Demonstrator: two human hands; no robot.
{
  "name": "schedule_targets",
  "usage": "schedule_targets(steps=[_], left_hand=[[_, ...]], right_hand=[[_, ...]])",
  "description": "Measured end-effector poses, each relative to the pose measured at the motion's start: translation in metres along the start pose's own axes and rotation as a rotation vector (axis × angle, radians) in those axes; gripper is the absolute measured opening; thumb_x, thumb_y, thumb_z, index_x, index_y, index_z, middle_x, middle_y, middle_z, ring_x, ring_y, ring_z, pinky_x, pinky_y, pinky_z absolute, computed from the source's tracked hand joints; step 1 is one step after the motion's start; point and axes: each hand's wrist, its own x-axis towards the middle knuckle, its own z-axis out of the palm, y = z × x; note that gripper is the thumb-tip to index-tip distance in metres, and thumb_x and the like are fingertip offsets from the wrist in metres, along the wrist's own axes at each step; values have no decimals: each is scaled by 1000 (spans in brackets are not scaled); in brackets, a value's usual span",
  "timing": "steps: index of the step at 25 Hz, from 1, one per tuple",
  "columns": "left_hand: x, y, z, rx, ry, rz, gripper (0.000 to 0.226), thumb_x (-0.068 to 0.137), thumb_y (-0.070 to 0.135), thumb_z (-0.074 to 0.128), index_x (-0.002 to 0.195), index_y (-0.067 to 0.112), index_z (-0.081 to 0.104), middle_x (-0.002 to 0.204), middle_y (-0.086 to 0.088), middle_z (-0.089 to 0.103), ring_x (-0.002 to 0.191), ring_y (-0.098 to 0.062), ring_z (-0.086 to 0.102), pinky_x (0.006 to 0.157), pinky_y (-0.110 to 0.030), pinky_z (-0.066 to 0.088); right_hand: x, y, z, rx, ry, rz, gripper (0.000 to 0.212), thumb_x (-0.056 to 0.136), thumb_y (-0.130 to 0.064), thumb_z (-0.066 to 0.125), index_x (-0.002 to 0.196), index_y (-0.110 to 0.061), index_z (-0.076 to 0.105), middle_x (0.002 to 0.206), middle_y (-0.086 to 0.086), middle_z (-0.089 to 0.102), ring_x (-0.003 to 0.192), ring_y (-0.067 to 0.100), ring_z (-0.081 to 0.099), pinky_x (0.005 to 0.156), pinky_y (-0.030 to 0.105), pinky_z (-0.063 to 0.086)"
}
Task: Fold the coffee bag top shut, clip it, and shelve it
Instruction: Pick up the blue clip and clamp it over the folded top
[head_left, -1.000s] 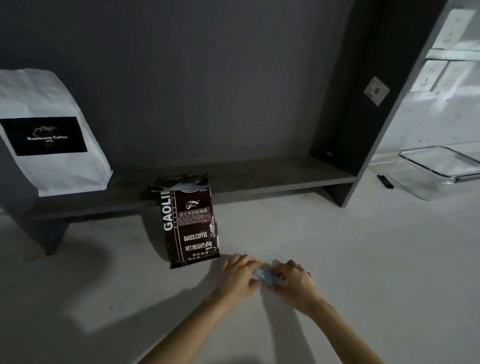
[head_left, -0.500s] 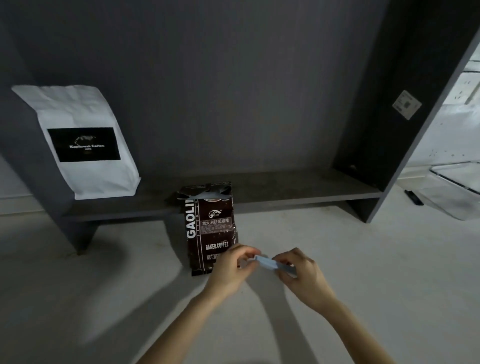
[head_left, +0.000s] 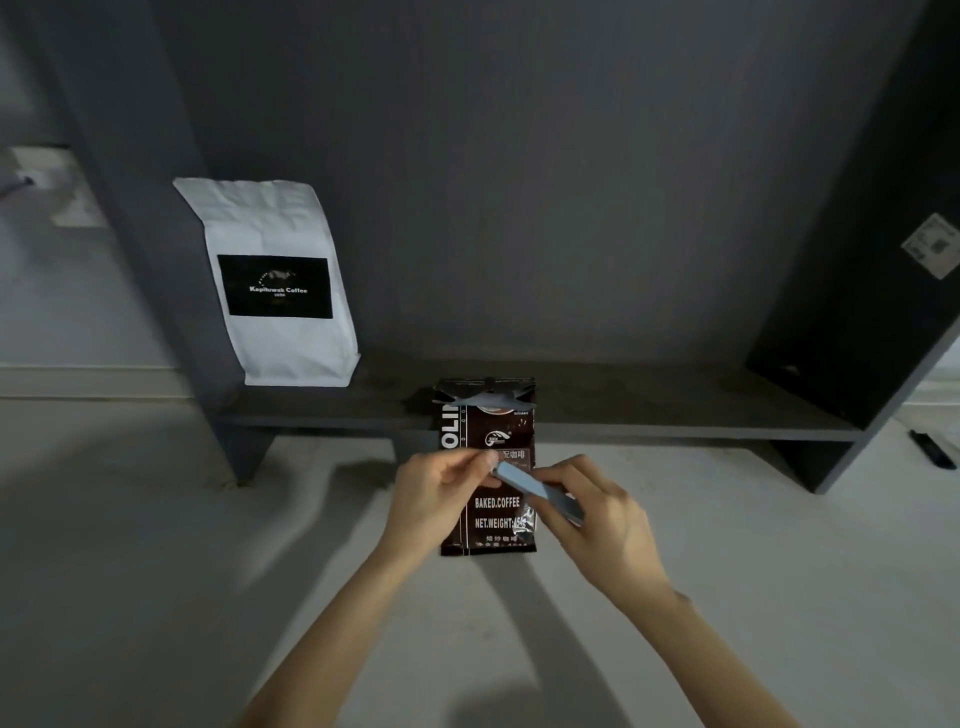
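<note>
A dark brown coffee bag (head_left: 496, 512) stands upright on the pale counter in front of the low shelf board (head_left: 649, 415), its top crumpled and open. A pale blue clip (head_left: 537, 491), long and narrow, is held in the air in front of the bag's middle. My right hand (head_left: 597, 519) grips the clip's right end. My left hand (head_left: 441, 493) pinches its left tip with thumb and fingers. Neither hand touches the bag.
A white coffee bag (head_left: 275, 283) with a black label leans against the shelf unit's left upright. The dark shelf unit's right side panel (head_left: 883, 291) carries a sticker. A small black object (head_left: 932, 449) lies on the counter far right.
Both hands have lifted the clip from the counter up in front of the brown bag. The view has shifted, so the shelf and bags appear further right.
</note>
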Motion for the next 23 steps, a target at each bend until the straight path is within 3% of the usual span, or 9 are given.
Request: schedule_targets(steps=[4,7,11,14,16,19,21,23], left_hand=[[-1,1,0,-86,83,-53,16,85,20,55,84,16,70,79,5,71,70,1,68,62,-9,51],[-1,6,2,-143,91,-92,16,86,18,55,77,23,68,77,5,71,69,0,68,59,-8,50],[-4,0,2,-231,106,-238,17,87,17,52,83,17,68,66,17,70,65,3,67,54,-5,48],[-5,0,0,-332,86,-265,17,87,18,52,79,21,67,58,20,71,66,3,67,54,-4,46],[-4,3,-4,-378,96,-262,14,86,20,53,81,20,66,59,19,71,69,3,67,57,-5,47],[-3,3,-8,-404,111,-244,14,85,22,54,88,19,68,63,18,72,71,2,67,59,-5,49],[-1,2,-13,-437,154,-241,14,85,21,55,87,19,69,65,16,72,69,0,67,59,-7,50],[2,2,-19,-483,191,-242,14,84,21,56,83,21,69,71,11,73,71,-3,66,60,-9,52]], right_hand=[[3,-9,4,-10,29,-67,16,83,-36,46,92,-26,53,82,-3,63,54,18,57,42,29,47],[2,-11,3,32,31,-88,15,84,-34,44,93,-23,49,83,2,62,54,19,57,44,34,50],[3,-19,-2,126,102,-71,11,85,-30,44,93,-22,44,79,6,64,53,19,54,42,28,43],[9,-19,-4,166,151,-18,12,84,-24,53,93,-17,51,77,5,64,61,18,53,48,27,42],[11,-18,-3,216,125,15,15,82,-24,55,94,-14,56,79,-2,62,69,12,53,55,22,41],[8,-15,-3,272,45,67,16,79,-32,57,92,-23,57,83,-14,59,75,8,57,62,20,46],[5,-10,-4,288,2,82,21,75,-41,57,85,-23,60,84,-14,58,77,10,58,63,21,47],[4,-5,-8,329,-22,106,15,74,-37,61,78,-24,61,85,-11,58,77,3,57,62,10,43]])
